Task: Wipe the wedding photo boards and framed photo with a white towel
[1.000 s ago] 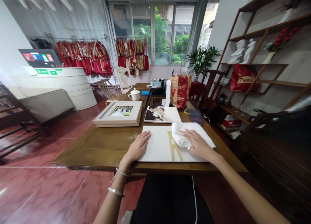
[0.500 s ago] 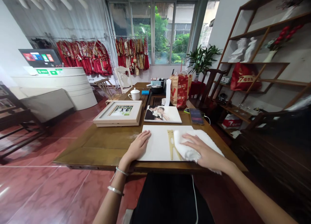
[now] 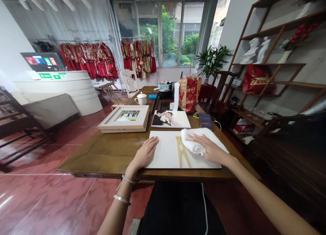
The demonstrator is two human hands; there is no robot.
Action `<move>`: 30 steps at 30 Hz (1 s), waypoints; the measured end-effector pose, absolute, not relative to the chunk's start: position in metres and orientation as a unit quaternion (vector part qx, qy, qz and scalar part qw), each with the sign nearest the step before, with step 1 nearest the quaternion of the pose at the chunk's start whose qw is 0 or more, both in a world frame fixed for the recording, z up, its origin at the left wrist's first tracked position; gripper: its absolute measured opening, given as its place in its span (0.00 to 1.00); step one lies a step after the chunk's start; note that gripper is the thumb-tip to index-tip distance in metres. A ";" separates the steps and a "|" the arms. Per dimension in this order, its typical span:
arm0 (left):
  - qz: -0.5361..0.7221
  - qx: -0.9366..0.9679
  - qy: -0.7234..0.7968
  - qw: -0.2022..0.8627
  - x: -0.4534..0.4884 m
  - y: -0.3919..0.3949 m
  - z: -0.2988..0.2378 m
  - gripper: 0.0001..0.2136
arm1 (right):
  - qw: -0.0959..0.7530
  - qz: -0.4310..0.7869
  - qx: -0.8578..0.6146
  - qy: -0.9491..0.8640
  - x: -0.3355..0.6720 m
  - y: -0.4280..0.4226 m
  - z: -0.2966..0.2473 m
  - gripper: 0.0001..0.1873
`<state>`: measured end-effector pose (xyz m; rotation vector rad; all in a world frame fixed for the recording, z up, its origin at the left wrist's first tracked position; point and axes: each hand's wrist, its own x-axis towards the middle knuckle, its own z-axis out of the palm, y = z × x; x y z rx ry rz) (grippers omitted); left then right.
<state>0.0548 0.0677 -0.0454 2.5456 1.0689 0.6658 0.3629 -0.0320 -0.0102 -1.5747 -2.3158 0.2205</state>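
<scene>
A flat white board [image 3: 164,153] lies on the wooden table close in front of me. On it rests a yellowish forked flat piece [image 3: 181,153], with a hole near its top and two legs. My left hand [image 3: 147,150] lies flat at the board's left edge, fingers stretched out. My right hand [image 3: 211,148] presses on a folded white towel [image 3: 214,134] and grips it against the board's right part. The towel touches the forked piece's upper right side and hides the board's upper right corner.
Beyond the board lie a photo panel [image 3: 178,121], a stack of pale frames [image 3: 104,121] and a phone [image 3: 206,121] with a cable. Farther back stand a white lidded mug [image 3: 142,99], a blue box [image 3: 152,96] and a red-and-tan paper bag [image 3: 188,95].
My right hand has slid the towel away from me, off the board's front right part. More of the forked piece's right leg shows. My left hand stays in place.
</scene>
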 end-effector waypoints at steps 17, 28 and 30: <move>0.230 0.887 0.369 0.155 0.053 0.070 -0.047 0.20 | 0.241 0.232 -0.585 -0.739 0.386 -0.021 -0.001 0.30; 0.235 0.888 0.366 0.147 0.054 0.069 -0.047 0.19 | 0.242 0.234 -0.603 -0.723 0.382 -0.008 -0.001 0.31; 0.236 0.887 0.369 0.149 0.055 0.069 -0.047 0.20 | 0.210 0.219 -0.583 -0.754 0.375 -0.033 0.001 0.30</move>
